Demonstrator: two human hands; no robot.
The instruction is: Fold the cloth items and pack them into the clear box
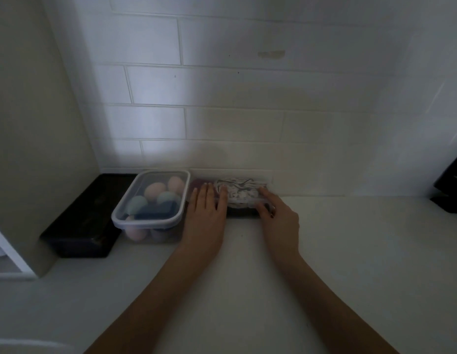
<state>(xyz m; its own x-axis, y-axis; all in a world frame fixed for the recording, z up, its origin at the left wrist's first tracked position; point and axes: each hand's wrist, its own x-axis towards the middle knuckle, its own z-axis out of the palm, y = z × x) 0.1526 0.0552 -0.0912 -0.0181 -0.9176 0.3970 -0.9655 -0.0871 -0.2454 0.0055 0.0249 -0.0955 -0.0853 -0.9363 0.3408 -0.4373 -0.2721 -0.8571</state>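
Head view shows both hands flat on the clear box (232, 194), pushed against the tiled wall (222, 118) at the back of the white counter (324, 251); the left hand (205, 210) spreads open over its left end, the right hand (278, 213) lies open on its right end, neither gripping. Patterned cloth (238, 189) sits inside, bunched under the lid. Risks — uneven pressing may leave a corner unsealed; the bulging cloth could pop it up; a sideways push could knock the neighbouring lidded tub (150, 198).
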